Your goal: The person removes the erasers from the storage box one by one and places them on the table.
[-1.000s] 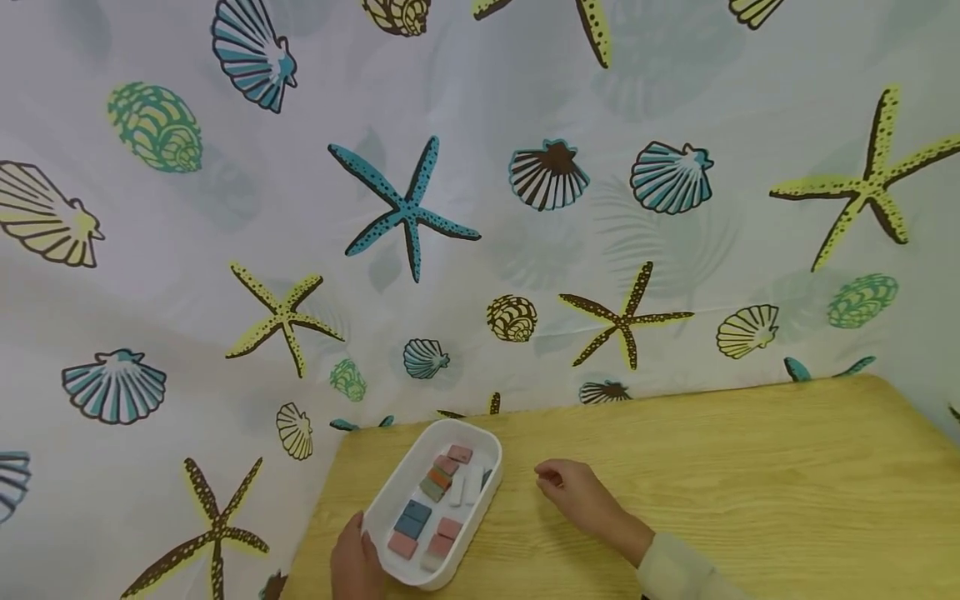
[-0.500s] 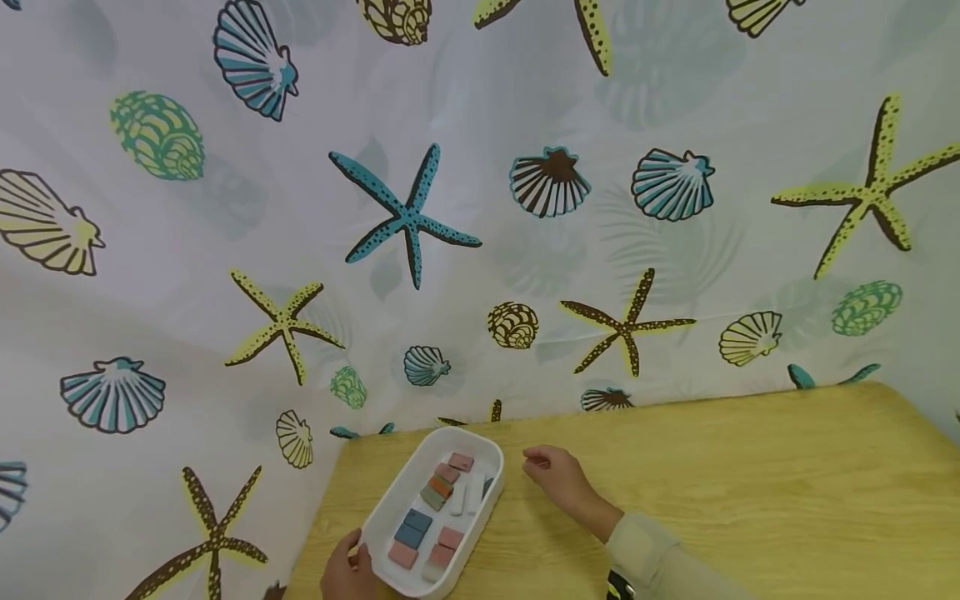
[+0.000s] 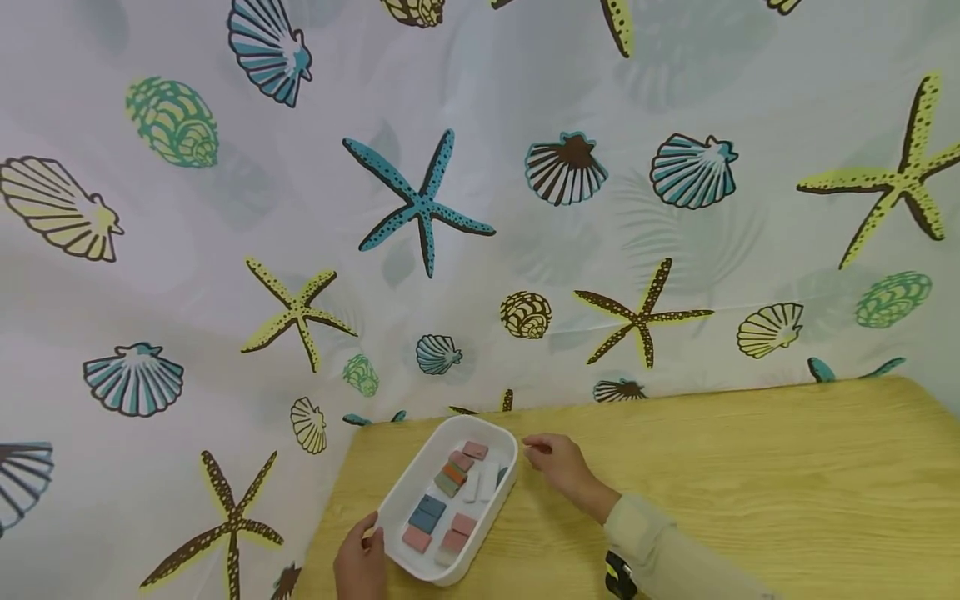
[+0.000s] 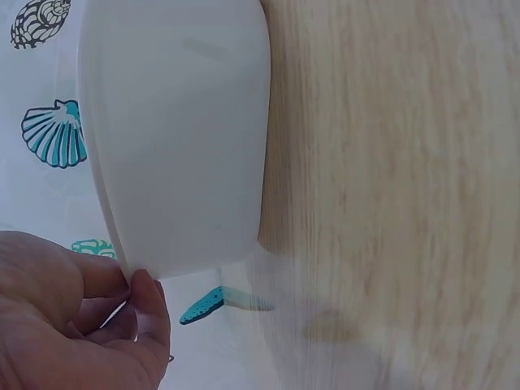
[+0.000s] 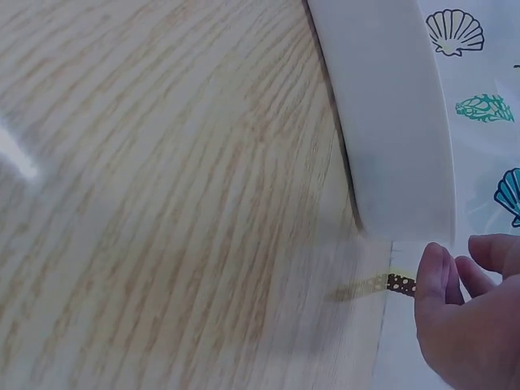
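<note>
while the left hand (image 3: 358, 565) curls its fingers (image 4: 146, 313) round the near rim of the white tray (image 3: 398, 510), that tray sits at the left end of the pale wood-grain tabletop (image 3: 750, 483), smooth plastic, oblong with rounded corners. its long axis runs on a slant, near end toward the left hand, far end pointing up and right toward the curtain (image 3: 480, 208). inside lie small flat rectangular blocks (image 3: 450, 500), matte: about three pink, a couple of blue, a green-and-orange stack, two or so white; an exact count is hard at this size. the right hand (image 3: 558, 467) rests on the tabletop just beside the tray's far right corner, fingers (image 5: 435, 280) loosely curled and close together; whether they pinch anything i cannot tell. a beige sleeve (image 3: 675, 558) covers that forearm. behind hangs a glossy curtain printed with starfish and shells.
</note>
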`<action>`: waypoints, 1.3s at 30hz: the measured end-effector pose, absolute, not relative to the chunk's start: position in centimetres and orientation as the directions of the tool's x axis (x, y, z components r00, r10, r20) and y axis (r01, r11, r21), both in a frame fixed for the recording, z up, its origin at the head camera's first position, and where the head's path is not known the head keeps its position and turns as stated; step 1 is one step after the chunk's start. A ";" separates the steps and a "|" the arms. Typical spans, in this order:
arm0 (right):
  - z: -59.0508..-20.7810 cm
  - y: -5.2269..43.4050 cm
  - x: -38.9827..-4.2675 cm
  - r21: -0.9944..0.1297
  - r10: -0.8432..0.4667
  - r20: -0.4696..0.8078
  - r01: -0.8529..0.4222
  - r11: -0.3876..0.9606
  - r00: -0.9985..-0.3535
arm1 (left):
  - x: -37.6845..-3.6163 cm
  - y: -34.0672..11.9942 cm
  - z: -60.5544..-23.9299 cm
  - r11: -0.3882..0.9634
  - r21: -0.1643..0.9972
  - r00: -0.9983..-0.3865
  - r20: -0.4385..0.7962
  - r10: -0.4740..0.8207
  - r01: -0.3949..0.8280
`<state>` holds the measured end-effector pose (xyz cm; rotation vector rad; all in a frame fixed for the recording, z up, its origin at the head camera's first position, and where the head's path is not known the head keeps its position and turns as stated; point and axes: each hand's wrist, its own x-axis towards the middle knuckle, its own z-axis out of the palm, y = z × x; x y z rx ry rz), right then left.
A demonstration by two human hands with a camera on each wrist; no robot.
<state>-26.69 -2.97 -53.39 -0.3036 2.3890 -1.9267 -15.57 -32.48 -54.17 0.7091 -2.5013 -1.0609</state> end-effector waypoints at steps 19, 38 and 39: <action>-53.7 0.0 -27.8 -0.993 -0.129 -0.017 0.002 0.116 -0.992 | -17.5 -31.0 -53.7 0.583 0.793 -0.921 0.076 -0.382 -0.176; -53.6 5.1 -26.4 -0.982 -0.266 -0.154 0.119 0.144 -0.951 | -18.9 -29.0 -54.3 0.363 0.924 -0.950 0.003 -0.314 -0.117; -53.6 5.4 -26.3 -0.983 -0.274 -0.158 0.124 0.136 -0.949 | -18.9 -28.8 -54.3 0.353 0.929 -0.950 0.006 -0.311 -0.110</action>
